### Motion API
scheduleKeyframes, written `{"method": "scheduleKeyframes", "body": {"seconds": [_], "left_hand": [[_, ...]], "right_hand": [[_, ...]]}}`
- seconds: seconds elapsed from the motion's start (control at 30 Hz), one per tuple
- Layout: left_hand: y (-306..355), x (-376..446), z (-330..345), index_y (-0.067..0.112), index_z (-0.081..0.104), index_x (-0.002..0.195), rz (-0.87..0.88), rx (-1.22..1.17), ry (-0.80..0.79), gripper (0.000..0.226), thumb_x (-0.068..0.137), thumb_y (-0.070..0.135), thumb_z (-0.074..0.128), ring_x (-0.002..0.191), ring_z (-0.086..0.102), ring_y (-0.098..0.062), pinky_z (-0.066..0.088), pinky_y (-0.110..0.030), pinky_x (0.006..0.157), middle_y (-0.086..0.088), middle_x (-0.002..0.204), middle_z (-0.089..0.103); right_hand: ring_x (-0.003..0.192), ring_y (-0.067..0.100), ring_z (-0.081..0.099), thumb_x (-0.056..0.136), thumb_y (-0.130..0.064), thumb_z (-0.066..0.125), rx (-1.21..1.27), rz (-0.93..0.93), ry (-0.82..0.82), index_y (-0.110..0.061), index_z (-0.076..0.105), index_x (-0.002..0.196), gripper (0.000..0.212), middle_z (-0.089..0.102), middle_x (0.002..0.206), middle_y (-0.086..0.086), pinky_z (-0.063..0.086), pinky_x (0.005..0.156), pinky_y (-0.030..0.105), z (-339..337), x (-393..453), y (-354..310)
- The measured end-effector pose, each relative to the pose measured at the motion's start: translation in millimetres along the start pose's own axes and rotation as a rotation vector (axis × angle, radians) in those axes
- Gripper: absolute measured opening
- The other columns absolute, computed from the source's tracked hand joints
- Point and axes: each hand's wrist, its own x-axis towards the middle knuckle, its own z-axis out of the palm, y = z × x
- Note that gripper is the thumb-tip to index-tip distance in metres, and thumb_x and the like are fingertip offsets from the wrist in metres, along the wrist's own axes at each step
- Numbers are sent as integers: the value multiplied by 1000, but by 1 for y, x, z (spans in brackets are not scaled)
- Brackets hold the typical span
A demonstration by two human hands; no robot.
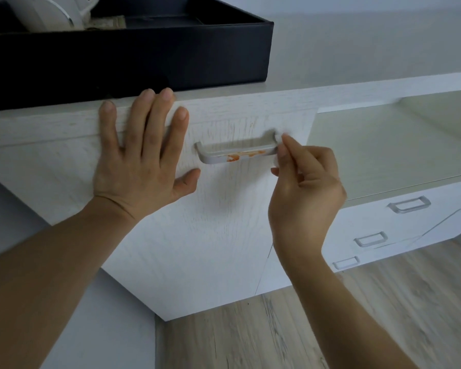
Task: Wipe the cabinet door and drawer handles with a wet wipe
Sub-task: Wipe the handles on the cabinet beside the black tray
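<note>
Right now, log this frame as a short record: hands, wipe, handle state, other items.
left hand: flat on white wood-grain cabinet front
right hand: fingers pinch small white wet wipe
wipe position: at right end of silver bar handle
handle state: orange smear remains
other: black box on top

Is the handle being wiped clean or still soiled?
Soiled: an orange smear sits on the handle; the right hand pinches the wipe at its right end.
</note>
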Motion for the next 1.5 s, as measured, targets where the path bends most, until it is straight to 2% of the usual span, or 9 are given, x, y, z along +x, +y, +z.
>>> {"method": "scheduleKeyframes", "body": {"seconds": [0.07,0.2,0.33,0.5,0.7,0.87,0.97,1.1,1.5], "left_hand": [[1,-1,0,-2,-5,147,3,-12,-3,91,92,58,37,142,-18,-31,-9,-54,112,-24,146,2],[0,-1,1,-2,-5,147,6,-26,-2,91,93,58,38,142,-17,-33,-12,-53,111,-24,146,1],[1,-2,1,-1,-5,147,3,-47,5,90,93,57,37,142,-17,-32,-12,-53,111,-24,146,0],[2,-3,2,0,-6,147,5,-50,25,90,92,58,37,142,-17,-32,-11,-54,111,-25,146,2],[2,-4,3,0,-6,148,21,-61,32,91,92,59,34,142,-15,-34,-10,-55,111,-21,152,-21],[3,-4,5,-1,-3,148,16,-57,56,92,92,61,35,143,-13,-35,-8,-56,111,-21,153,-19],[2,-5,6,-1,0,148,23,-31,75,94,91,65,35,143,-11,-36,-6,-56,112,-23,153,-16],[4,-6,7,-2,2,148,26,-11,89,96,91,66,36,143,-9,-37,-5,-57,111,-25,153,-14],[4,-7,9,-1,2,148,20,4,102,96,90,66,37,143,-8,-38,-5,-58,111,-25,153,-13]], "right_hand": [[67,8,58,88,-8,62,-56,-130,-15,-7,72,101,16,55,85,-3,45,64,8,-2,-5,3],[67,9,57,88,-9,63,-24,-79,33,-6,72,103,18,54,83,-2,43,64,7,2,-9,7],[66,8,51,85,-4,65,-117,-235,-19,-5,72,102,19,54,80,1,42,59,9,3,-18,7],[69,17,61,87,-10,63,20,-79,88,-8,70,104,18,55,85,1,50,68,15,1,-12,6],[66,-2,43,87,-7,64,-122,-177,16,-7,70,107,22,48,81,-1,39,65,4,3,-9,8],[67,9,49,87,-5,63,-156,-236,-10,-4,70,105,20,49,79,-1,39,60,6,-1,-5,9],[65,10,53,89,-10,59,-112,-141,-7,-4,69,108,22,46,78,-9,40,62,5,1,-3,10],[68,8,50,88,-4,61,-152,-250,-12,-2,69,107,20,51,79,2,39,61,5,-2,-6,12],[67,5,44,87,-1,62,-226,-325,-39,0,69,105,20,46,83,-3,35,63,1,0,-4,9]]}}
